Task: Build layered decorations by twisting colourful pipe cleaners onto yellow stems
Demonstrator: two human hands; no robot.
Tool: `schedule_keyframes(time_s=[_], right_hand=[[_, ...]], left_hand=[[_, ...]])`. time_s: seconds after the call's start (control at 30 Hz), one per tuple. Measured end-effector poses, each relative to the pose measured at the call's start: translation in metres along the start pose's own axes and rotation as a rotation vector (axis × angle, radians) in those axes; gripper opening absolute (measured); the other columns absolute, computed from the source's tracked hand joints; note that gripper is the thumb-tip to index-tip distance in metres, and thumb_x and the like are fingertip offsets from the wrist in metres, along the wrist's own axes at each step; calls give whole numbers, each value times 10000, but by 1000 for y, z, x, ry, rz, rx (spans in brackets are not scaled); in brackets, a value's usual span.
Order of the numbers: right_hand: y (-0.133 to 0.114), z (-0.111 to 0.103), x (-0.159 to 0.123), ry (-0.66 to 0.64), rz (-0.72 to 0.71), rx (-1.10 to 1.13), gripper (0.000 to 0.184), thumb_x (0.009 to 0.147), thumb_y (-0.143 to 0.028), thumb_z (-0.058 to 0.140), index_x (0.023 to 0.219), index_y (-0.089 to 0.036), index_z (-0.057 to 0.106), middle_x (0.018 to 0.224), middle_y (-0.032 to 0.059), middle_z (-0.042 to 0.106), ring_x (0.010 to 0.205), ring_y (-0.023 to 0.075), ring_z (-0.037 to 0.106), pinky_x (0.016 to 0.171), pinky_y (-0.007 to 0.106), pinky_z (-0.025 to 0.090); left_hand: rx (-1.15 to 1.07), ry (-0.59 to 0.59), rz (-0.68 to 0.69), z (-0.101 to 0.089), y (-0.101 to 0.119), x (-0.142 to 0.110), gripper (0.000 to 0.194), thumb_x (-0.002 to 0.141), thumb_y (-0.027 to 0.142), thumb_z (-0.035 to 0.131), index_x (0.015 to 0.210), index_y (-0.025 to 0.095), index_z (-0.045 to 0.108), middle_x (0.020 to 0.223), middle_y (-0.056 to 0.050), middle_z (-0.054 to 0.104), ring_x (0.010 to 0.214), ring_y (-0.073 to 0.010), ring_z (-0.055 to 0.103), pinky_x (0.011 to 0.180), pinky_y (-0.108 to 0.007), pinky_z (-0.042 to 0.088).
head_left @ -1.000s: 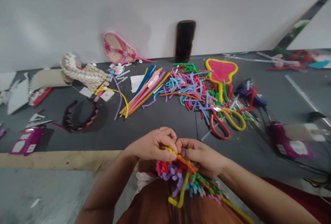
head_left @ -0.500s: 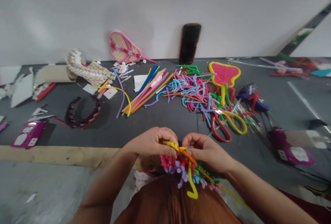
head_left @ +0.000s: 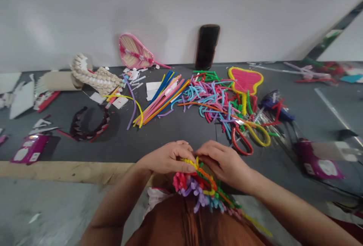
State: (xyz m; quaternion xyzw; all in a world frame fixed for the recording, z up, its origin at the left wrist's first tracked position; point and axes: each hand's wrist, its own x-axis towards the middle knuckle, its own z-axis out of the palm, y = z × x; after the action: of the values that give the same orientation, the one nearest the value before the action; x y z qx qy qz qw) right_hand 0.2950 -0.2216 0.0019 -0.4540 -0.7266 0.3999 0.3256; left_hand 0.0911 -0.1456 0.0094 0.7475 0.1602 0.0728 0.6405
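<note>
Close to my body is a colourful pipe-cleaner piece (head_left: 200, 196), with pink, purple, blue and green curled strands along its lower side and yellow and orange strands twisted along its upper edge. My left hand (head_left: 172, 158) is closed on its upper left end, thumb in front over the yellow strand. Curled fingers of my right hand (head_left: 228, 164) reach behind the upper right edge; their tips are hidden by the piece and the hand itself. A yellow strand loops through the middle beside the orange one. Its far end trails off to the lower right.
Straight pipe cleaners (head_left: 164, 100) and a heap of cut ones (head_left: 210, 94) lie ahead. Scissors (head_left: 242, 140) with red and yellow handles rest to the right, below a pink and yellow fan shape (head_left: 246, 80). A phone (head_left: 208, 47) leans on the wall; a dark headband (head_left: 90, 125) lies left.
My right hand has turned over the piece, its fingers moving behind the upper edge. The yellow end that hung down in front no longer dangles there.
</note>
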Motion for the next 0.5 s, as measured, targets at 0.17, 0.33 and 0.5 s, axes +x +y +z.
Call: schedule_keyframes(time_s=[0.17, 0.33, 0.5], right_hand=[[-7, -4, -1, 106, -132, -253, 216, 913, -121, 433, 920, -204, 633, 889, 71, 664, 806, 161, 604, 717, 275, 491], [-19, -9, -1, 1, 234, 351, 115, 939, -278, 501, 914, -194, 575, 725, 1, 575, 618, 101, 539, 581, 217, 455], [-4, -14, 0, -124, 486, 1000, 398, 774, -376, 741, 1082, -189, 573, 839, 1, 602, 563, 62, 531, 525, 201, 468]], left_hand=[[-8, 39, 28, 0, 1, 1, 430, 883, 521, 559, 684, 151, 650, 709, -6, 646, 762, -126, 567, 882, -272, 348], [29, 33, -25, 1, 0, 0, 425, 877, 543, 542, 749, 151, 647, 764, -7, 664, 750, -120, 572, 919, -293, 344], [19, 63, 2, 2, -3, -2, 465, 868, 587, 527, 767, 160, 682, 712, -2, 659, 734, -124, 542, 922, -297, 343]])
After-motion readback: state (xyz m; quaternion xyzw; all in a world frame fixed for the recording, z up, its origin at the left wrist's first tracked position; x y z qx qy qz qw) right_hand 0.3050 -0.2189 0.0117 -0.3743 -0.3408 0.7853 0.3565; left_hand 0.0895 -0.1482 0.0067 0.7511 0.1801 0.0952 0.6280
